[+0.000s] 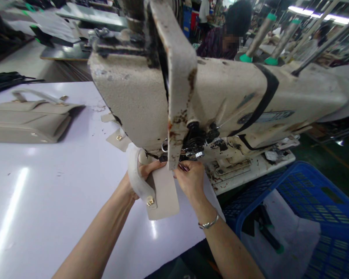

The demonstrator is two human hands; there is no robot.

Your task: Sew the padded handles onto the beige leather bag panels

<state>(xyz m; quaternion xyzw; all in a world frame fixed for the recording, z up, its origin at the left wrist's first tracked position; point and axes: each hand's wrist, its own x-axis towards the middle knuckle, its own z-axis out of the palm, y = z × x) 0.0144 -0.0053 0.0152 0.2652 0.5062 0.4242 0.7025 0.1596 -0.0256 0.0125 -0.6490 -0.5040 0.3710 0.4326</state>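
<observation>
A beige bag piece (165, 192) with a pale wrapped handle (135, 174) and a gold fitting lies under the head of a sewing machine (133, 93). My left hand (145, 174) reaches through the handle and holds the piece from its left side, thumb along the top edge near the needle area. At the right of the machine's front arm, my right hand (191, 176) is closed, fingers pinched round something small and dark that I cannot make out. The needle itself is hidden.
A finished-looking beige bag (29, 120) lies at the left on the white table (46, 205). Small beige pieces (119, 139) sit behind the handle. At the lower right stands a blue basket (296, 174). A person (218, 42) sits beyond the machine.
</observation>
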